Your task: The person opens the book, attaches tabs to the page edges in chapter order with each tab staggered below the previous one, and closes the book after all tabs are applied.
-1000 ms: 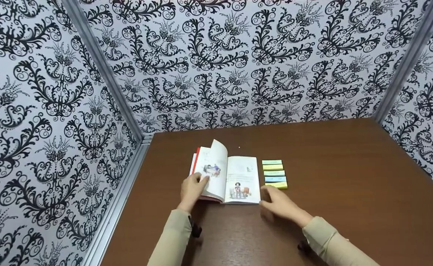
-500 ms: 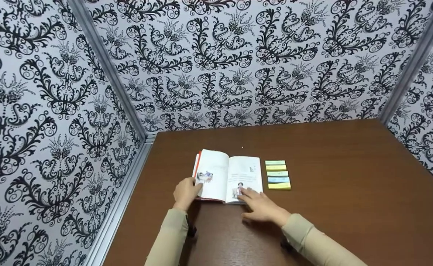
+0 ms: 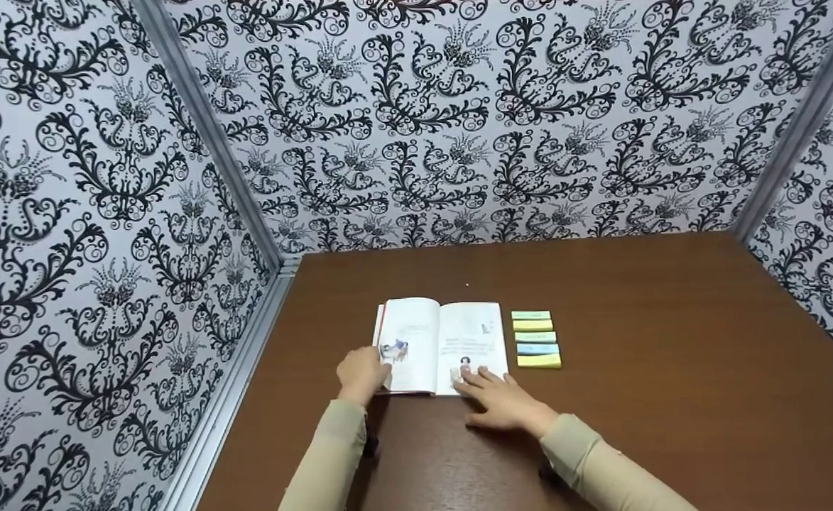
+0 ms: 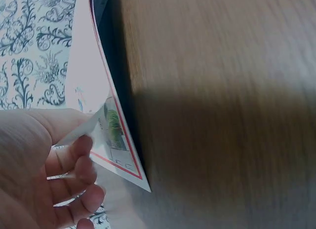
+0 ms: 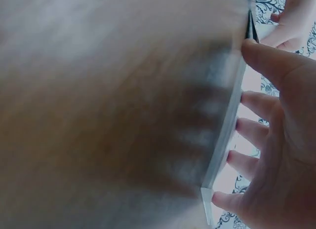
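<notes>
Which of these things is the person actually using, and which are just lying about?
In use:
- open book
- left hand, pinching a page
- right hand, spread over the book's right side

Seemingly just lying about:
- five coloured strips, untouched beside the book
- tiny white speck, too small to identify

On a brown surface (image 3: 657, 341) we see five paper strips (image 3: 535, 337) in a column, green, yellow, green, blue, yellow from far to near, perhaps with writing too small to read. Beyond rise white walls (image 3: 430, 142) with black scrollwork, grey posts (image 3: 210, 135) at the corners.
</notes>
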{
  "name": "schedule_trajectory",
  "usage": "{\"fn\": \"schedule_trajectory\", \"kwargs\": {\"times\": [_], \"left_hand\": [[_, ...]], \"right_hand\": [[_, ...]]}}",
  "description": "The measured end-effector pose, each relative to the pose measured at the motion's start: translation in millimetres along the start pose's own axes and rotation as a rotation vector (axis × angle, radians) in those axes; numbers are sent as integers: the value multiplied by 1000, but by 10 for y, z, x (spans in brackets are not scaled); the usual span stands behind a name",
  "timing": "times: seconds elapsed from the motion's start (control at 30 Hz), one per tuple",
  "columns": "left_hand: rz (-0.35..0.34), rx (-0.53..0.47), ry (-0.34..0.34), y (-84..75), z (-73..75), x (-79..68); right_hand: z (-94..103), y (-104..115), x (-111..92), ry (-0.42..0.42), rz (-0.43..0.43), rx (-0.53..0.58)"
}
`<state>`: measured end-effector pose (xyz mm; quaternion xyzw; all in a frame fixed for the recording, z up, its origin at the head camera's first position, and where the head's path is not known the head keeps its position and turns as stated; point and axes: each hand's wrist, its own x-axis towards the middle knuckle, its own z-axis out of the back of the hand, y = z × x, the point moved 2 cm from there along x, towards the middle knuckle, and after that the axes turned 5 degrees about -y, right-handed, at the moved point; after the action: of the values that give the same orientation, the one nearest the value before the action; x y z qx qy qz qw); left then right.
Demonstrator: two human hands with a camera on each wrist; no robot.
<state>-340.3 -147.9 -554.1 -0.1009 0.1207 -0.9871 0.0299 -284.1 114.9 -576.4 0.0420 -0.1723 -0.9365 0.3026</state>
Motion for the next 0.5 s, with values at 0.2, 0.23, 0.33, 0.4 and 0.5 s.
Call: {"fn": "schedule_trajectory", "kwargs": {"times": [0.2,0.23,0.33,0.4,0.5], "left_hand": [[-161,127,-144,-238,-42,18],[-209,125,-170,-292,-46,15],[-388,100,-184,-459,-68,-26],[-492,79,-103,-562,-93,-68],[-563,90,70,-680,-139,-127]], "right_hand": [[23,12,-15,8,-12,-10],[23,18,-17,7,-11,-7],[21,37,-15,4,-12,5],[17,50,-15,3,-19,12],[7,66,-16,7,-38,8]]}}
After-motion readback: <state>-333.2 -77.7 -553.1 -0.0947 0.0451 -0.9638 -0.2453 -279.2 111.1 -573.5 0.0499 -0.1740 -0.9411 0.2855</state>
